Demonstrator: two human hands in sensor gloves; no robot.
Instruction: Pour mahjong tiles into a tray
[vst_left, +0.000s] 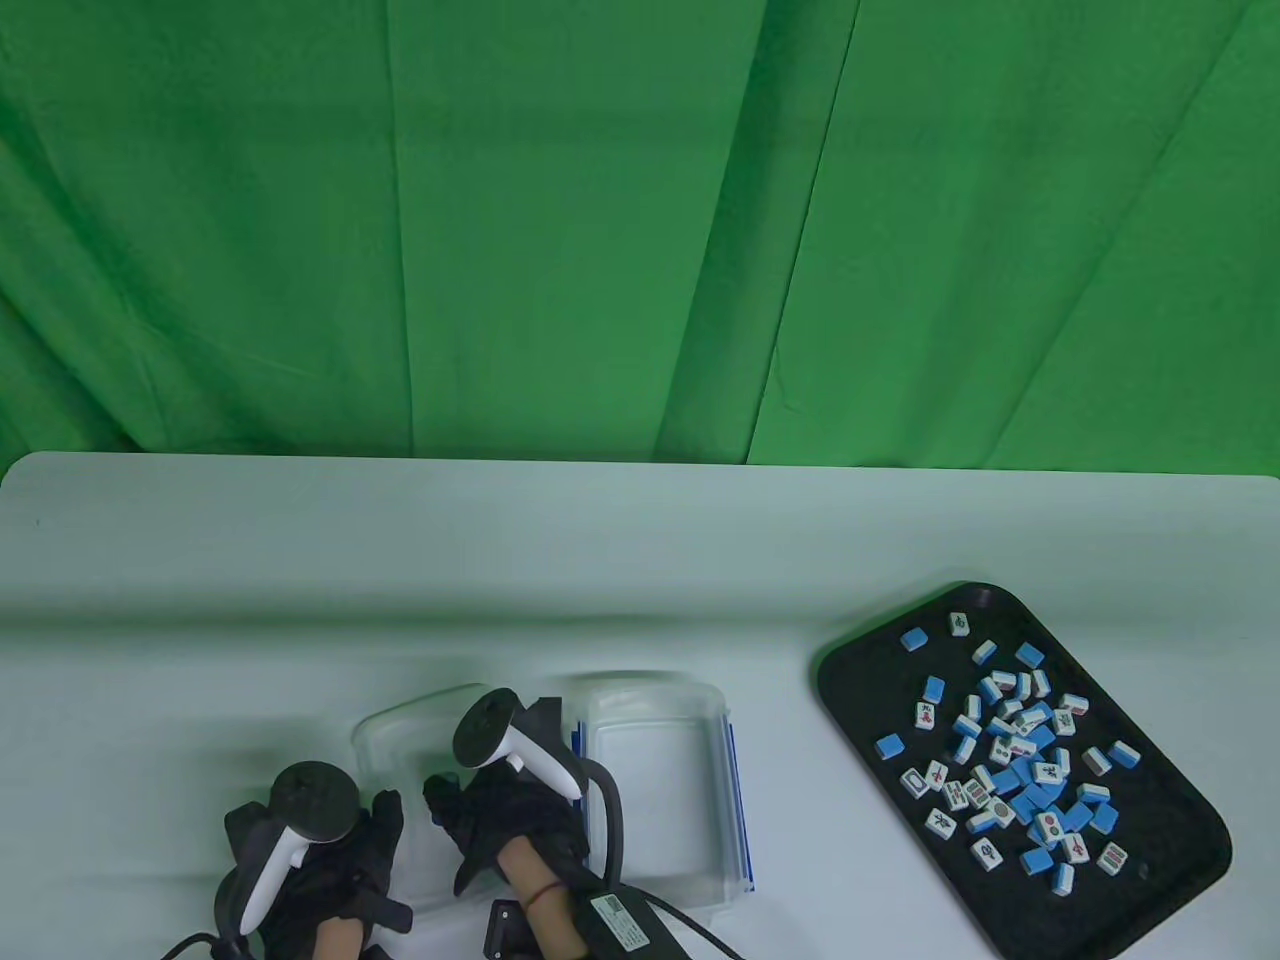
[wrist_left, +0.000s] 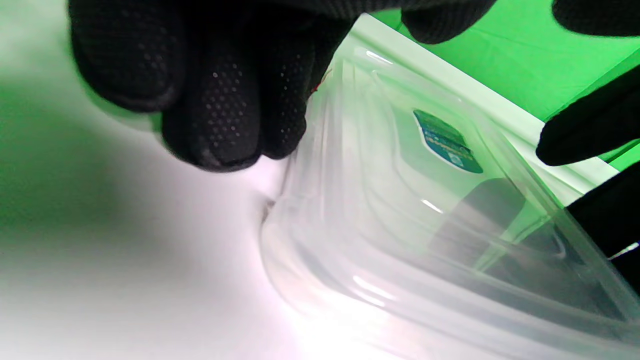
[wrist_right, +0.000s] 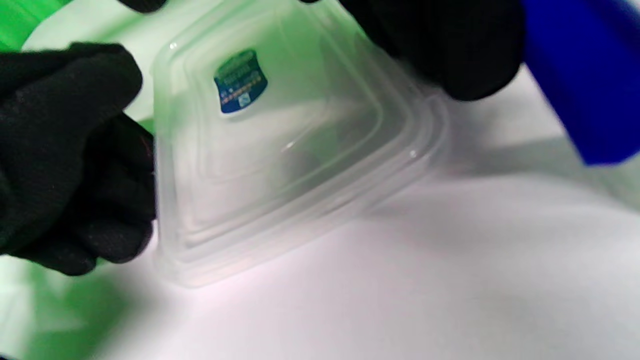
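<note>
Tiles (vst_left: 1010, 752) scattered across the black tray (vst_left: 1180, 880), far right of the clear box (vst_left: 655, 780), blue backs and white faces mixed. Box lying open and bare inside, blue clips along its right edge. Clear lid (vst_left: 400, 725) just left of the box, one edge lifted off the white table (vst_left: 400, 560), a small label (wrist_right: 240, 81) on its face.

Left hand (vst_left: 330, 860) at the lid's left edge, fingers (wrist_left: 220, 100) curled against the rim; whether gripping or only touching, cannot tell. Right hand (vst_left: 510, 800) at the lid's opposite edge, between lid and box, fingers (wrist_right: 450, 45) over the rim in the right wrist view; hold likewise unclear.
</note>
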